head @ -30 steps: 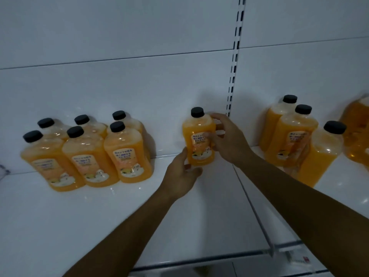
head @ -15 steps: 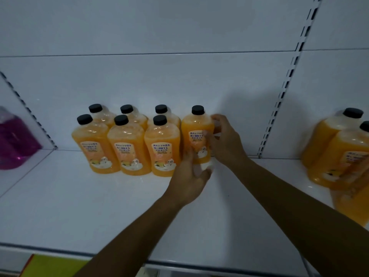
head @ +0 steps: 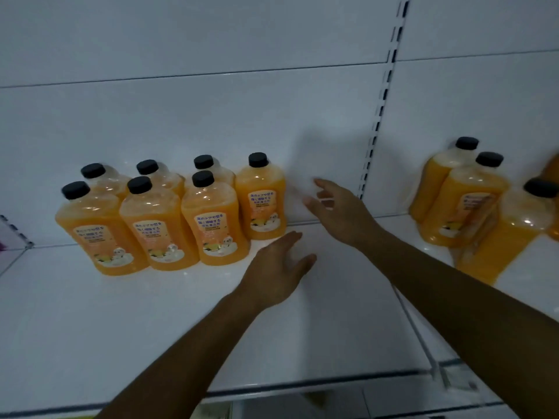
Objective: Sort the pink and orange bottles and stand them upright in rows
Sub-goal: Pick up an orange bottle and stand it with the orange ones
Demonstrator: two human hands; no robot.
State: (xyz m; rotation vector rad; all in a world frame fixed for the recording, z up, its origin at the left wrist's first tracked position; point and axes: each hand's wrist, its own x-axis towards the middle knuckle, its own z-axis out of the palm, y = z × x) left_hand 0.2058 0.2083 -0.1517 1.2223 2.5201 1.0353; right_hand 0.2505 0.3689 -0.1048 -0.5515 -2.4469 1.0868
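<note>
Several orange bottles with black caps stand upright in two rows on the white shelf (head: pixel 90 322), left of centre. The rightmost of them, an orange bottle (head: pixel 260 198), stands at the back row's right end. My left hand (head: pixel 278 267) hovers open just right of and below it, touching nothing. My right hand (head: pixel 338 210) is open with fingers spread, apart from the bottle, further right. Another cluster of orange bottles (head: pixel 472 201) sits on the neighbouring shelf section at right, some leaning.
A slotted upright (head: pixel 379 116) divides the white back wall between shelf sections. A shelf divider rail (head: pixel 420 337) runs forward at right. A sliver of pink shows at the far left edge (head: pixel 1 246).
Both hands have let go of the orange bottle, which now stands at the right end of the back row. The hands have drawn back to the right and opened.
</note>
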